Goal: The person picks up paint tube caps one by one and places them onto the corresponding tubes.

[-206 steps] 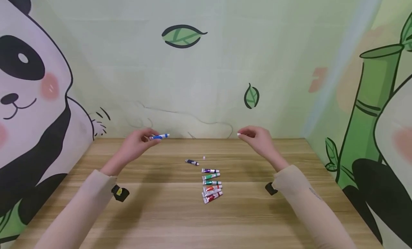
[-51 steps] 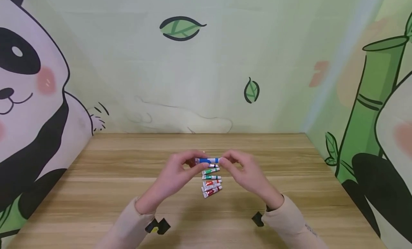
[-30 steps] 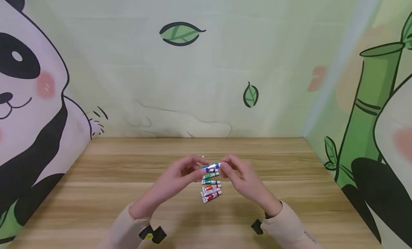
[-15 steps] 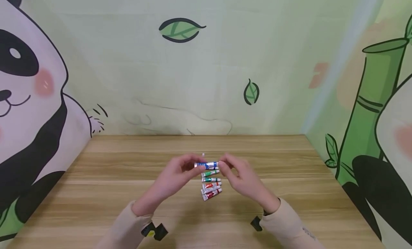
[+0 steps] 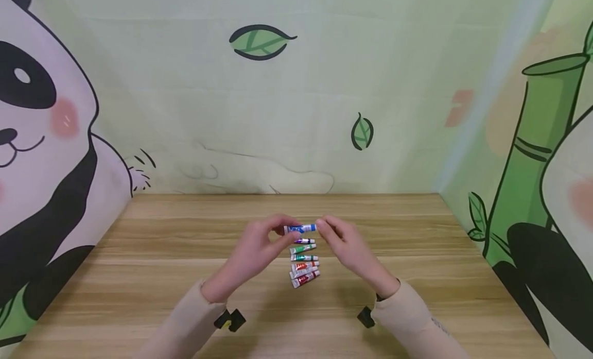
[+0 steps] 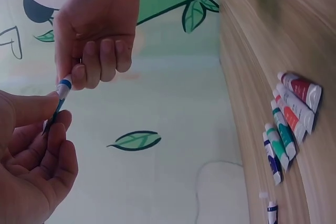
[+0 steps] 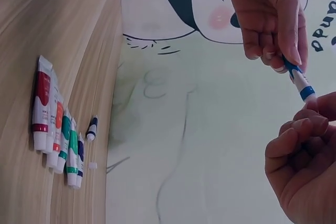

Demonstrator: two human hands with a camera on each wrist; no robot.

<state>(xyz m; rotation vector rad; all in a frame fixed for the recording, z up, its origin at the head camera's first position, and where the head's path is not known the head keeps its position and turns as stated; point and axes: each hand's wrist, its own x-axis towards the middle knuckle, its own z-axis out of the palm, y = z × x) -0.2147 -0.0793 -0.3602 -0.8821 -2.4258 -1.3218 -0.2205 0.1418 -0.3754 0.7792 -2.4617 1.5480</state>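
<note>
My left hand (image 5: 255, 251) pinches a blue paint tube (image 5: 300, 228) by its body, holding it nearly level above the table. At the tube's other end, the thumb and fingers of my right hand (image 5: 349, 245) pinch the tip, and they cover whatever cap is there. In the right wrist view the tube (image 7: 300, 82) spans the gap between both hands. Below them lies a column of paint tubes: purple (image 5: 307, 241), light green (image 5: 303, 249), dark green (image 5: 304, 257), orange (image 5: 304, 266), a pale one (image 5: 303, 272) and dark red (image 5: 306, 279).
A dark blue tube (image 7: 93, 128) lies apart from the column, with a small white cap (image 7: 93, 165) near it; in the head view my left hand hides that tube. Behind the wooden table (image 5: 185, 215) hangs a printed panda backdrop (image 5: 296, 101).
Earlier my hands were far apart, the left with the blue tube, the right with a small white piece. They came together at the tube's tip, and have since risen slightly.
</note>
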